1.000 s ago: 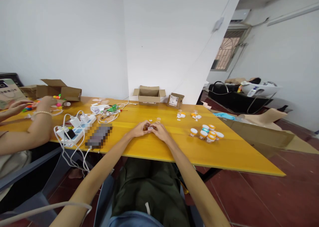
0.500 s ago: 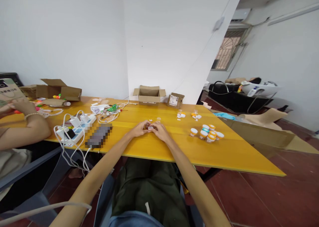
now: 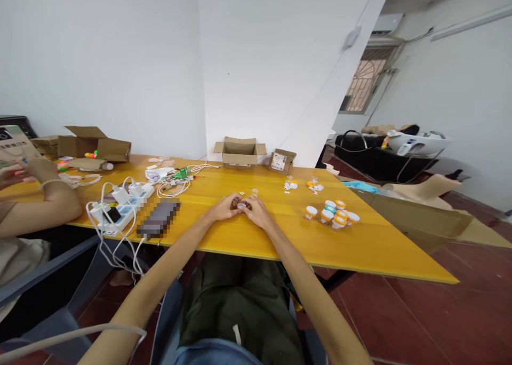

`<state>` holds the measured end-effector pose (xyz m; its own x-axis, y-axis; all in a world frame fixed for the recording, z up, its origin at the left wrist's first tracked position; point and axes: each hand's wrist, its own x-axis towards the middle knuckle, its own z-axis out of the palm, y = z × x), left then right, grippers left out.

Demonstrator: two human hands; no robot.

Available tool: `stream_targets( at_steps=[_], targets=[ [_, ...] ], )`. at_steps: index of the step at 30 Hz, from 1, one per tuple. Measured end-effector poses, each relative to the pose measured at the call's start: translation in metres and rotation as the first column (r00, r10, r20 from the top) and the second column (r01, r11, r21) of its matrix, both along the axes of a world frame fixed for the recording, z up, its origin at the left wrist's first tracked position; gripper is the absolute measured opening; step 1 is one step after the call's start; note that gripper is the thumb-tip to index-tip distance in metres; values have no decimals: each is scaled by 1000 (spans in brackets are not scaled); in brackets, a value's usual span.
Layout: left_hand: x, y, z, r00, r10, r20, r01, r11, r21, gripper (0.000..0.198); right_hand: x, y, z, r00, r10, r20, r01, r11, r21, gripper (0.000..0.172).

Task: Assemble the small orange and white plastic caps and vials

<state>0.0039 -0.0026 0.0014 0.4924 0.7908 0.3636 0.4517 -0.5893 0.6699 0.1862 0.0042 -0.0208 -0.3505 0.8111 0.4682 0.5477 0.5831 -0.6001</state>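
Note:
My left hand [image 3: 224, 208] and my right hand [image 3: 257, 211] meet over the yellow table, fingers curled toward each other. Between the fingertips is a small whitish round piece [image 3: 241, 205], pinched from both sides; its exact kind is too small to make out. Just beyond the hands stands a small clear cup [image 3: 255, 192], with a tiny white piece [image 3: 242, 193] to its left. To the right, several small clear jars with orange, white or teal lids [image 3: 328, 214] form a cluster, and one white-topped jar [image 3: 311, 212] stands slightly apart.
Small white and orange parts [image 3: 315, 187] lie in two piles at the back right. An open cardboard box [image 3: 239, 152] and a smaller box [image 3: 282, 162] stand by the wall. Left are a phone [image 3: 159, 218], a power strip [image 3: 130, 207], cables and another person's arm [image 3: 44, 207].
My hands stay in nearly the same place, with the fingers shifting slightly around the small whitish piece. At the left, the other person's hands have moved a little.

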Motion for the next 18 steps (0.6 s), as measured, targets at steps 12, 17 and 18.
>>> stream_targets(
  at_steps=[12,17,18],
  targets=[
    [0,-3,2,1000,0,-8,0,998,64,25,-2,-3,2,1000,-13,9,13,1000,28,10],
    [-3,0,5,996,84,15,-85,995,52,31,-1,-1,0,991,-131,38,129,991,41,11],
    [-3,1,5,992,120,31,-122,991,57,31,0,1,-1,986,-159,44,157,987,38,12]
  ],
)
